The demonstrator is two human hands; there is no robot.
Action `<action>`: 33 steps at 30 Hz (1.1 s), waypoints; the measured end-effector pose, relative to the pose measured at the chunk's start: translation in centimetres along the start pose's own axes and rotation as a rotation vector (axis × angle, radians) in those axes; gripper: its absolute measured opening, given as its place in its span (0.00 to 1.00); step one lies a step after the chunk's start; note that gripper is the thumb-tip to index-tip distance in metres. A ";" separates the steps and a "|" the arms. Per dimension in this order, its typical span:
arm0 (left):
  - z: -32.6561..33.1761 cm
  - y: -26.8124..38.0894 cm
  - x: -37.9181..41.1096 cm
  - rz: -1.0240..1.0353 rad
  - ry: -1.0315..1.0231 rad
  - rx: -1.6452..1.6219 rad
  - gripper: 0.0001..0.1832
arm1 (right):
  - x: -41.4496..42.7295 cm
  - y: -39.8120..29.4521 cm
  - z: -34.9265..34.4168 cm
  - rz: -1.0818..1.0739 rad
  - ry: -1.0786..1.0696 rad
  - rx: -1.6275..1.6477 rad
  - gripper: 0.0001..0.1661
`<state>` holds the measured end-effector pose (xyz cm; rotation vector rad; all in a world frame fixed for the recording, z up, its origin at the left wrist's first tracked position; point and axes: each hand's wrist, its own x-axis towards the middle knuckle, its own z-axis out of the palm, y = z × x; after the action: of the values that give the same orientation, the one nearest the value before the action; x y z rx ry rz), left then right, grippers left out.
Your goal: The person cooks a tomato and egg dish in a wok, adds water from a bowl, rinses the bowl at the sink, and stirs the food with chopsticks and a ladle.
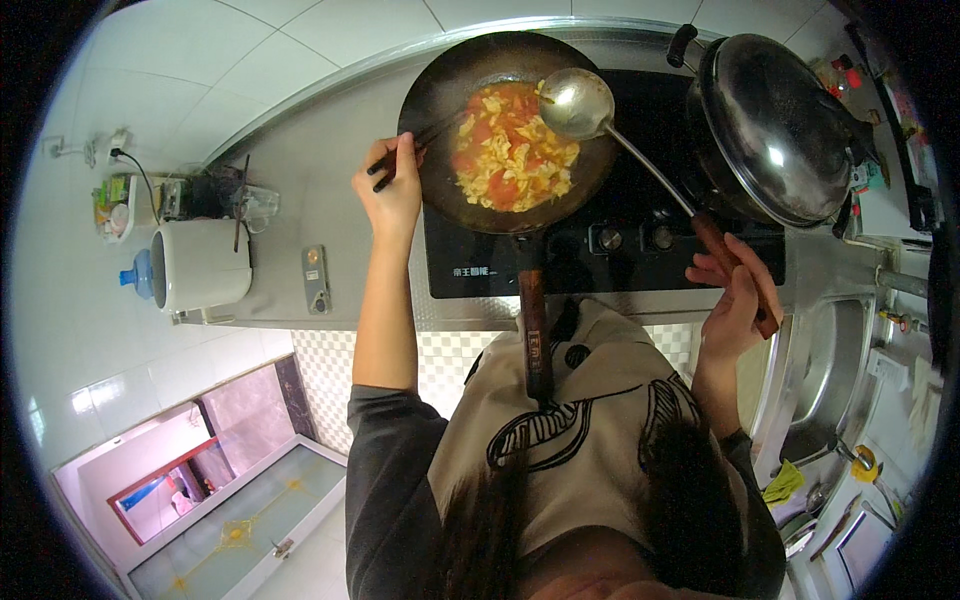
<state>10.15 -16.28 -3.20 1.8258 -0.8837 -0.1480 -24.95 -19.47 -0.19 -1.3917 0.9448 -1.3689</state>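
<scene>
Scrambled egg and tomato (514, 150) lie in some liquid in a dark wok (480, 67), which sits on the left part of a black glass cooktop (480, 270). The wok's wooden handle (532, 322) points toward my body. At the wok's left rim, my left hand (394, 176) grips dark chopsticks (384, 171) whose tips reach over the pan. My right hand (735, 300) holds a metal ladle (577, 103) by its wooden handle. The ladle's bowl is over the right side of the wok, rounded back facing up; whether it touches the food I cannot tell.
A lidded dark pot (780, 131) stands on the cooktop's right side. Left on the steel counter (337, 217) lie a phone (316, 279), a white appliance (202, 264) and a glass pitcher (261, 208). A sink (829, 367) is at the right, and a glazed door (240, 525) at lower left.
</scene>
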 end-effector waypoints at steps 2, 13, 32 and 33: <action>-0.1 0.4 -0.7 0.049 -0.038 0.002 0.08 | 0.0 0.1 0.0 -0.020 0.015 -0.004 0.17; -1.4 0.9 -7.0 0.528 -0.354 0.169 0.03 | 0.0 1.3 0.0 -0.039 0.065 0.010 0.17; -1.7 -1.5 -7.0 -0.058 -0.028 -0.144 0.09 | 0.2 0.9 0.6 -0.003 -0.004 0.007 0.20; -1.7 -1.2 -7.0 -0.063 -0.084 -0.134 0.09 | 0.2 0.9 0.6 0.000 0.000 0.007 0.20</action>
<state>6.55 -10.34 -5.57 1.7331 -0.8548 -0.3182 -24.23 -19.81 -1.01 -1.3865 0.9390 -1.3705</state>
